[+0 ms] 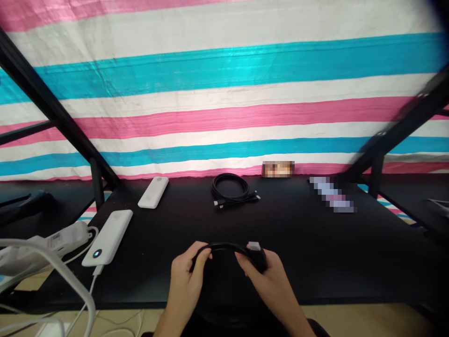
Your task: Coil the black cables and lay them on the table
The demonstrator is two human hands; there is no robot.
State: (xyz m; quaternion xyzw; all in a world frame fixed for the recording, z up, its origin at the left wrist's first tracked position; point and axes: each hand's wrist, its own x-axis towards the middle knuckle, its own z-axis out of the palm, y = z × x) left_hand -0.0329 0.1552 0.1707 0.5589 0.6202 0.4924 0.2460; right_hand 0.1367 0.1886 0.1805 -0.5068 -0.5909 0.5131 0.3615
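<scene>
Between my two hands is a coiled black cable (226,245), held just above the front part of the black table. My left hand (189,269) grips the coil's left side, thumb pressed over it. On the right side my right hand (264,271) is closed round the coil near a connector (255,245) with a pale metal end. The lower part of the coil is dark and hard to make out against the table edge. Farther back lies a second coiled black cable (229,201), its connectors toward the front and right.
Two white power banks (153,193) (108,238) lie on the left of the table (280,229); the nearer has a cable plugged in. A white power strip (52,243) and white cords crowd the left edge. Two blurred items (278,169) (332,194) are at back right. Black frame bars (56,112) flank the table.
</scene>
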